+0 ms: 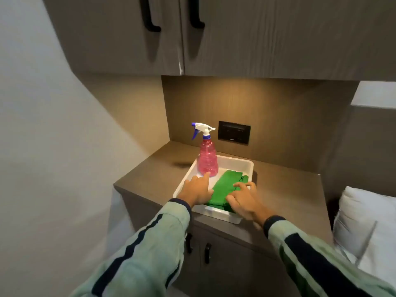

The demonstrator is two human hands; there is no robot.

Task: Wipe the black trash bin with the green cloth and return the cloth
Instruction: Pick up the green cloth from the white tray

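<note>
1. Near: both sleeves (pale green, dark stripes) reach forward over the cabinet edge toward the white tray point(235, 162) on the brown counter point(285, 185).
2. Right hand point(243, 200) rests on the green cloth point(225, 187), fingers bent and spread on the fabric, not closed round it; no real grip visible yet.
3. Left hand point(198, 189) lies flat at the cloth's left edge, fingers loosely extended, index finger touching or nearly touching the base of the pink spray bottle point(207, 159). It grips nothing.
4. The cloth lies folded inside the tray, right half, with the bottle upright in the far left corner.
5. The black trash bin is not in view (likely lower or off-frame, can't tell), so I cannot judge from here whether wiping has started or the cloth is already being put back.
6. Risk: the left index nudges the bottle and it tips; it is tall with a narrow top, so likely tippy.
7. Risk: lifting the cloth with one pinch unfolds it, and a trailing corner drags across the bottle or snags on the tray rim.
8. Risk: the tray sits near the front counter edge, with its near rim about at the lip; a pull toward the body could slide it off.
9. Far: a dark wall socket panel point(234, 132) sits behind the bottle, so any spilled liquid there would be bad.
</note>
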